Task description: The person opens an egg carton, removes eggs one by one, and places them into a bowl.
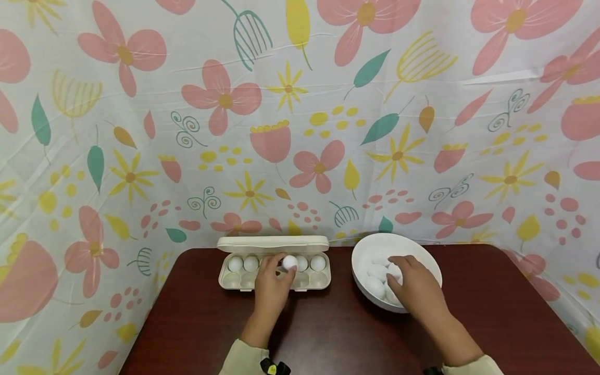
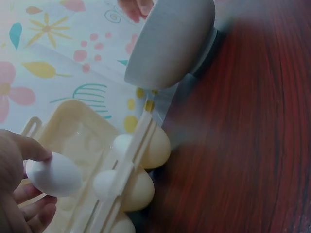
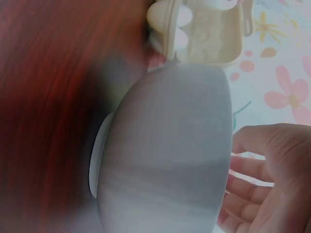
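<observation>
My left hand pinches a white egg between thumb and fingers over the back row of a cream egg carton. Other eggs sit in that row on both sides; the hand covers part of the carton. The left wrist view shows the held egg in the fingers of the left hand, above the carton. My right hand reaches over the rim of a white bowl, fingers and thumb spread above several eggs. In the right wrist view, the bowl hides the fingertips of the right hand.
Carton and bowl stand side by side near the back of a dark red table. The raised carton lid is at the back edge, against a flower-patterned cloth that hangs behind and beside the table.
</observation>
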A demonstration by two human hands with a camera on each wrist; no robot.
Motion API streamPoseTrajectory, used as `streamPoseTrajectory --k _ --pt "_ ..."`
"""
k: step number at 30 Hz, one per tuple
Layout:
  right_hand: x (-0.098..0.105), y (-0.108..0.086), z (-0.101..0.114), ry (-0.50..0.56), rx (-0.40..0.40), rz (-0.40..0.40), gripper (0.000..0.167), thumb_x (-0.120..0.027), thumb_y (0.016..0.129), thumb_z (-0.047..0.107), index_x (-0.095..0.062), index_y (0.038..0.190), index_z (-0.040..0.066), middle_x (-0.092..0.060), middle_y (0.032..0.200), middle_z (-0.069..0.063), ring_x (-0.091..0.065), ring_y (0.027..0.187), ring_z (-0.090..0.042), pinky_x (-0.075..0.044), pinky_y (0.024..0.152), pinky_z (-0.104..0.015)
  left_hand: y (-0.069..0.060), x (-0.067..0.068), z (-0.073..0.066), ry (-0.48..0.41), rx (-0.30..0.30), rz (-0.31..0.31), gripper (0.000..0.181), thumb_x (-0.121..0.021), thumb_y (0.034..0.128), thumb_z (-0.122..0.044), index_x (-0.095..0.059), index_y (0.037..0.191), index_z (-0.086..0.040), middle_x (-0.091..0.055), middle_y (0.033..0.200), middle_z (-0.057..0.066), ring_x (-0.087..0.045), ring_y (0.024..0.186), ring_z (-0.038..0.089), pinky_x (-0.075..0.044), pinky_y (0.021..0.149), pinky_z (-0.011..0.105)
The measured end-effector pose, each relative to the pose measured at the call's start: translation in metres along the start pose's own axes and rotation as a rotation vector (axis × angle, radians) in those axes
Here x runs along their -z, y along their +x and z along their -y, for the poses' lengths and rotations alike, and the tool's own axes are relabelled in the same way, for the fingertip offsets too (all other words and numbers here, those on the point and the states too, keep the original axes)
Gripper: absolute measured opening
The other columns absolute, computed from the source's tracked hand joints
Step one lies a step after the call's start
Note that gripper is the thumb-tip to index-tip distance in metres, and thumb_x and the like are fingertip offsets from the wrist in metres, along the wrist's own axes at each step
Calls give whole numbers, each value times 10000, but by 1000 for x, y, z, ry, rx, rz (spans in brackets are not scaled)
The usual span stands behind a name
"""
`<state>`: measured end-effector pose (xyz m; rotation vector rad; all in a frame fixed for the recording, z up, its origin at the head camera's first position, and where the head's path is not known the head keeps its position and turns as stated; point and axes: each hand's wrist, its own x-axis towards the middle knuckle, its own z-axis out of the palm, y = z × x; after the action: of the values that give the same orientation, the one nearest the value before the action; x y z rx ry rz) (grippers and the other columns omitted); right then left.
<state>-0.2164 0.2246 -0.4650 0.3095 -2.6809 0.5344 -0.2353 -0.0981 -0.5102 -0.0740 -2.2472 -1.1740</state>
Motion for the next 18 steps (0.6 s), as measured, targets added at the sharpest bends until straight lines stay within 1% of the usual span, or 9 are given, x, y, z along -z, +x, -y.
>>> streamPoseTrajectory --k 3,6,9,14,18 --pt "-3 -2 6 50 22 -51 366 -744 865 144 -664 1198 14 -664 1113 -201 -679 935 -373 -547 819 -526 -1 2 -6 -15 2 23 369 -841 803 -118 -714 1145 -56 -665 1088 94 -669 955 239 -590 750 359" --pt "-6 -5 13 82 46 -100 352 -757 855 123 -672 1185 37 -669 1089 -161 -684 923 -334 -553 785 -500 -2 3 -11 -25 22 61 383 -829 828 -149 -705 1179 -61 -662 1122 89 -667 957 236 -588 776 360" --pt "-9 -8 20 105 67 -132 348 -770 838 99 -680 1172 58 -673 1064 -123 -685 920 -302 -552 762 -486 -4 2 -15 -30 34 92 390 -823 839 -171 -700 1196 -77 -658 1144 75 -663 964 227 -585 801 376" --pt "-19 -11 31 140 96 -140 364 -788 827 107 -681 1175 93 -674 1061 -78 -682 940 -259 -554 767 -467 -9 -1 -23 -39 29 126 396 -824 833 -169 -701 1204 -106 -654 1137 60 -656 941 200 -579 802 383" --pt "-27 -13 40 175 141 -140 382 -810 807 105 -687 1168 103 -671 1085 -55 -670 1003 -247 -542 839 -444 -13 -4 -29 -48 -1 147 405 -830 826 -161 -707 1208 -108 -655 1138 65 -662 912 196 -585 773 392"
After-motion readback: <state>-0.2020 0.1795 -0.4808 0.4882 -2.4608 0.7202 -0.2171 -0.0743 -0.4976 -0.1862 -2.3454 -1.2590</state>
